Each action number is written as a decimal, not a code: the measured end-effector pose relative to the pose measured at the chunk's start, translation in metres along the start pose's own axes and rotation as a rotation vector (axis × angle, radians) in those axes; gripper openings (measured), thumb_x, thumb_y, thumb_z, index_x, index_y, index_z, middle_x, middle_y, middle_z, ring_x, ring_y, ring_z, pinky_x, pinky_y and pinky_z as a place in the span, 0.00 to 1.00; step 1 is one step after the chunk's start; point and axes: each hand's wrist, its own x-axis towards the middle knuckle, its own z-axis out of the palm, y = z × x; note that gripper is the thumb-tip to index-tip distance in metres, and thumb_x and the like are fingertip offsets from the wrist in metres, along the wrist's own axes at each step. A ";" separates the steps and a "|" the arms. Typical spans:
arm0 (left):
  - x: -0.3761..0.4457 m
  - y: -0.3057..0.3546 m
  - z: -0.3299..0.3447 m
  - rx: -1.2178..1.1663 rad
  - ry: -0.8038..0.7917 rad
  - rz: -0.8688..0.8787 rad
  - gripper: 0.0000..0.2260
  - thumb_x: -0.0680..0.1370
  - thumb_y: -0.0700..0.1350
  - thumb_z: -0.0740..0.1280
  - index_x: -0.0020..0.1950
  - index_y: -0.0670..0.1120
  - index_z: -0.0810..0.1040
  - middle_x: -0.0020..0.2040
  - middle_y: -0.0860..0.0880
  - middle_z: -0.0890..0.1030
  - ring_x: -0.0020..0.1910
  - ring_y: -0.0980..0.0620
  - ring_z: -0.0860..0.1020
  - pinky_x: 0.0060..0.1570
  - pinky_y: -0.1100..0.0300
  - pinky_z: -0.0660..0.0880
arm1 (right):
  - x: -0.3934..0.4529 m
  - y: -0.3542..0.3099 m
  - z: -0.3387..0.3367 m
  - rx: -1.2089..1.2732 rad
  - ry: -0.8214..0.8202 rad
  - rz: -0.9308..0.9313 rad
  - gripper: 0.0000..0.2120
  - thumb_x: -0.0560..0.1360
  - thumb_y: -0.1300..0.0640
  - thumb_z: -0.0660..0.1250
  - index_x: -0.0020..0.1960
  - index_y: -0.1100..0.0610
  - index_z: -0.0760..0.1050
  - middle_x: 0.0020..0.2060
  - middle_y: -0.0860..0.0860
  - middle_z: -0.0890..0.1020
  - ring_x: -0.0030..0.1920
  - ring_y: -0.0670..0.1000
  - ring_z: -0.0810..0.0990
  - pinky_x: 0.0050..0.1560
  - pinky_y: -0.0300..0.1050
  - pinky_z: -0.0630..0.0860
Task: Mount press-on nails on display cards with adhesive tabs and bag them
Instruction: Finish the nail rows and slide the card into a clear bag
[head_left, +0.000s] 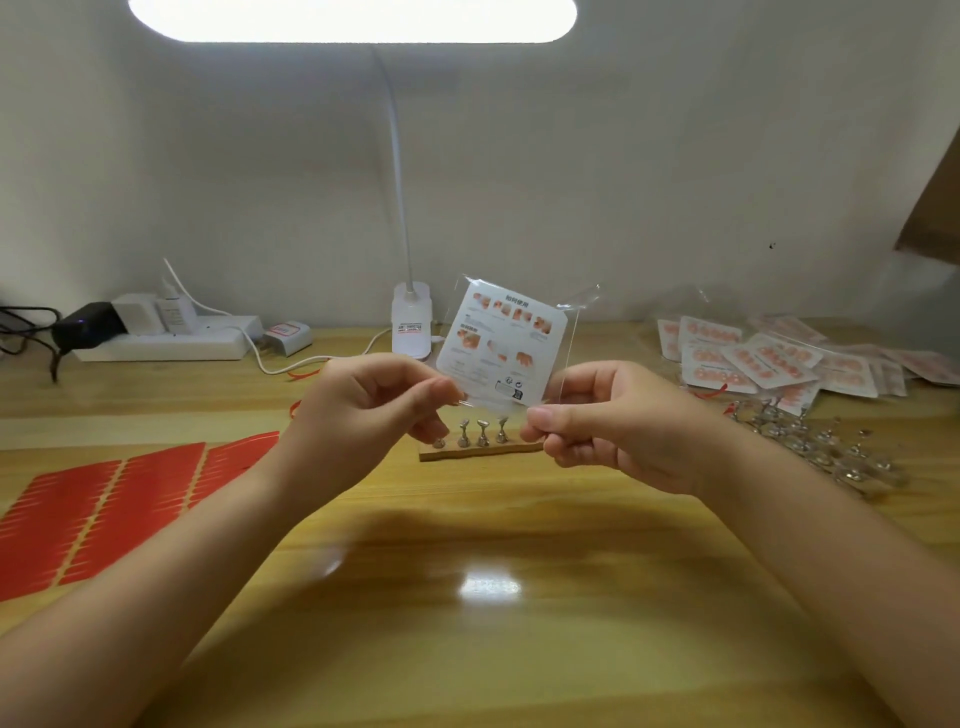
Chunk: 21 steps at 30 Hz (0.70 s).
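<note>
A white display card (501, 340), its printed instruction side facing me, sits inside a clear plastic bag (574, 312) held upright above the desk. My left hand (363, 410) pinches the bag's lower left corner between thumb and fingers. My right hand (613, 421) pinches the lower right edge. Below them a wooden strip (478, 451) carries small metal nail stands. Red adhesive tab sheets (104, 509) lie at the left. The nails on the card's far side are hidden.
A pile of bagged nail cards (769, 358) lies at the right, with loose metal stands (826, 447) in front of it. A white clip lamp (411, 327) stands at the back centre. A power strip with plugs (166, 338) is at the back left.
</note>
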 end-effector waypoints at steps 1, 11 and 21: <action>0.000 0.000 0.001 -0.011 0.014 -0.011 0.13 0.70 0.52 0.69 0.45 0.44 0.84 0.39 0.41 0.84 0.36 0.47 0.83 0.38 0.60 0.81 | 0.000 0.000 -0.001 0.003 0.004 -0.007 0.17 0.64 0.59 0.74 0.53 0.61 0.80 0.42 0.57 0.85 0.35 0.47 0.82 0.42 0.40 0.81; -0.002 -0.001 0.009 -0.018 0.192 -0.084 0.11 0.72 0.51 0.70 0.41 0.43 0.83 0.34 0.45 0.84 0.33 0.48 0.83 0.35 0.61 0.80 | 0.000 -0.001 0.004 0.214 -0.036 0.043 0.18 0.70 0.58 0.69 0.57 0.65 0.77 0.46 0.61 0.85 0.40 0.53 0.85 0.39 0.43 0.81; -0.004 0.001 0.016 0.069 0.267 -0.070 0.11 0.73 0.50 0.71 0.40 0.42 0.82 0.33 0.46 0.83 0.31 0.50 0.83 0.35 0.61 0.81 | 0.000 0.003 0.013 0.168 0.046 -0.030 0.16 0.66 0.56 0.74 0.50 0.64 0.79 0.43 0.60 0.85 0.40 0.53 0.85 0.39 0.41 0.80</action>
